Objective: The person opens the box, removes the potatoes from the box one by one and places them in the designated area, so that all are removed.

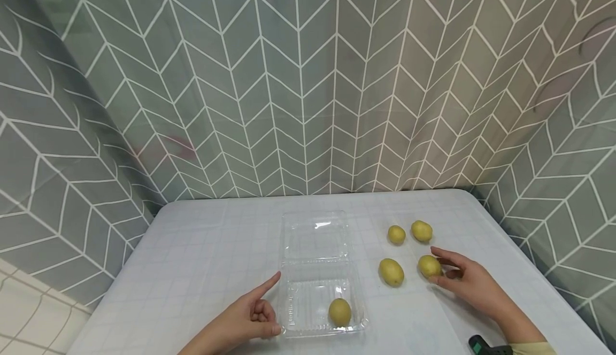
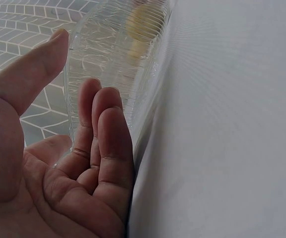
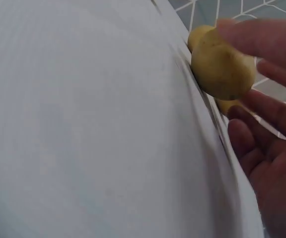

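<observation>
A clear plastic clamshell box [image 1: 315, 304] lies with its lid folded back on the table, one lemon [image 1: 340, 313] in its near right corner. My left hand [image 1: 250, 312] is at the box's left side, index finger and thumb extended to its edge, other fingers loosely bent. Over to the right, my right hand [image 1: 469, 281] reaches around a lemon [image 1: 429, 266] on the table. Its thumb overlaps that lemon [image 3: 223, 69] in the right wrist view; the index fingertip looks slightly apart from it in the head view. Firm contact is not visible.
Three more lemons lie near the right hand: one nearer the box [image 1: 392, 272], a small one [image 1: 397, 234] and another [image 1: 422, 231] farther back. A white cloth covers the table [image 1: 212, 237]. Patterned grey curtains [image 1: 308, 87] hang behind and at the sides.
</observation>
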Tool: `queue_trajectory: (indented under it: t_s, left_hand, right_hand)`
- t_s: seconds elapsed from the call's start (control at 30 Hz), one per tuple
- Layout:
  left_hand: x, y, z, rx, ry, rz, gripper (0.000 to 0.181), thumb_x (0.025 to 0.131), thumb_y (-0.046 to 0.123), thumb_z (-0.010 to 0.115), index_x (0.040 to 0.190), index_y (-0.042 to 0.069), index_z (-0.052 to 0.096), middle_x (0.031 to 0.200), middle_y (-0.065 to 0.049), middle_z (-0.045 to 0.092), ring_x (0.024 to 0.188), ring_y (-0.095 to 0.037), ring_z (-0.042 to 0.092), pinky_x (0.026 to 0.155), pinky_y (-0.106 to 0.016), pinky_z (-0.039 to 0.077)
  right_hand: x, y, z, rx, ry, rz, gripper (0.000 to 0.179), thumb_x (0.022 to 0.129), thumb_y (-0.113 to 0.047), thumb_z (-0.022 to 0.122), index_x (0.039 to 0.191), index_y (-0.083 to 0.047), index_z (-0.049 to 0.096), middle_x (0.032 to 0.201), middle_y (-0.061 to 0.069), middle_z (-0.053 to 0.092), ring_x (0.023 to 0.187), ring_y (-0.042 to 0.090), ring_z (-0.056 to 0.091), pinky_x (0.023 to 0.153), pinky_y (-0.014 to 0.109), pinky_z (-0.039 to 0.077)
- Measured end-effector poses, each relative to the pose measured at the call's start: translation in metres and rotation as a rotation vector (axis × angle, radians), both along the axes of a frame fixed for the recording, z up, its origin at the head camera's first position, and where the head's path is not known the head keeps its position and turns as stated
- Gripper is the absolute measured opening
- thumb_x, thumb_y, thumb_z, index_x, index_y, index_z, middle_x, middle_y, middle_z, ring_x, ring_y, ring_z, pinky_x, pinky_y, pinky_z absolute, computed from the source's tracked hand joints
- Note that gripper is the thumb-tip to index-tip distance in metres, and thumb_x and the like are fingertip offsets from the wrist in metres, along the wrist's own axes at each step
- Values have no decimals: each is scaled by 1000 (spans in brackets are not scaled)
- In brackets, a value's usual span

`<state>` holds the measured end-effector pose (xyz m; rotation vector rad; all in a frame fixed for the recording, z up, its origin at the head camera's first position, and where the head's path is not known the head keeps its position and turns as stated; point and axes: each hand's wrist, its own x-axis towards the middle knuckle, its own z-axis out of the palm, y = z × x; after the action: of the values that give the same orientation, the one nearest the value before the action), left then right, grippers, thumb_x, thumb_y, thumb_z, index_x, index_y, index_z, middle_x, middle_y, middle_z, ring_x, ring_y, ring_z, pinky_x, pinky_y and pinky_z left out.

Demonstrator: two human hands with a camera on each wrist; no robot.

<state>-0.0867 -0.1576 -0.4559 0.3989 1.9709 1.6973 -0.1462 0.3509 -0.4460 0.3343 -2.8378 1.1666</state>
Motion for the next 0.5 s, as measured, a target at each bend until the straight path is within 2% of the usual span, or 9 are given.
queue_trajectory:
  t_s: [0.13, 0.23, 0.33, 0.5]
  left_hand:
    - [0, 0, -1, 4, -12, 6, 96, 86, 13, 78, 160, 15, 17, 86, -9, 63, 77, -15, 58, 67, -23, 50]
    - [0, -1, 0, 13, -10, 3, 96, 86, 12, 78, 160, 15, 16, 86, -9, 63, 77, -16, 58, 68, -23, 50]
    - [0, -1, 0, 16, -2, 2, 96, 86, 14, 78, 160, 14, 17, 85, -9, 64, 77, -15, 58, 68, -23, 50]
    - [0, -1, 0, 9, 5, 2, 96, 86, 14, 78, 160, 14, 16, 85, -9, 64, 77, -15, 59, 68, -24, 50]
  right_hand:
    - [3, 1, 9, 19, 83, -44, 64, 84, -26, 81, 138, -3, 55, 134, 17, 57, 111, 0, 55, 83, 17, 49]
    - [4, 0, 15, -4, 156, -41, 63, 84, -25, 81, 137, -3, 56, 134, 15, 57, 107, -15, 48, 83, 8, 44]
    - [6, -4, 22, -41, 194, -11, 61, 84, -20, 81, 137, -3, 56, 134, 14, 58, 108, -15, 50, 84, 7, 42]
    - [8, -15, 29, -95, 215, 38, 58, 83, -16, 82, 134, -5, 58, 130, 11, 59, 108, -9, 55, 86, 11, 45]
